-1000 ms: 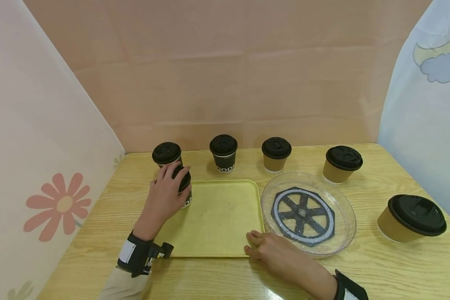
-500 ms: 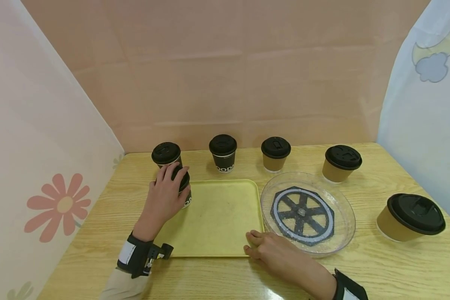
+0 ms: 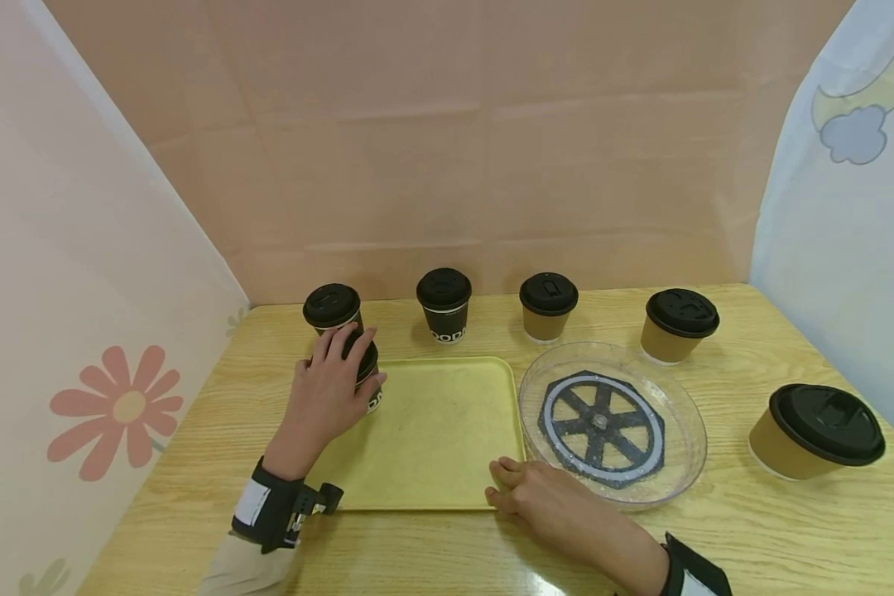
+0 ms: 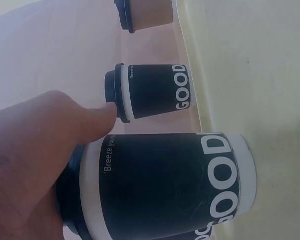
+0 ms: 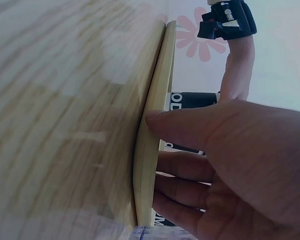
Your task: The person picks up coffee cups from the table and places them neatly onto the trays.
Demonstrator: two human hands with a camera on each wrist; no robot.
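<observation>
My left hand (image 3: 331, 389) curls its fingers over the black lid of a dark paper coffee cup (image 4: 159, 185) with white lettering. The cup stands upright at the left back of a yellow tray (image 3: 439, 430). In the left wrist view the thumb lies at the lid's side, its tip reaching past the cup's edge. My right hand (image 3: 544, 505) holds the tray's near right corner. Its thumb (image 5: 164, 120) presses the outer side of the rim, with the fingers over the other side. A second dark cup (image 3: 332, 306) stands just behind the left hand, partly hidden by it.
Along the back stand another dark lidded cup (image 3: 444, 306) and two brown lidded cups, one at the middle (image 3: 548, 306), one farther right (image 3: 678, 325). A larger brown cup (image 3: 815, 432) is at far right. A clear round dish (image 3: 689, 451) sits against the tray's right side.
My left thumb has shifted slightly outward, to the right, on the cup. The cup, the tray and my right hand stay where they were.
</observation>
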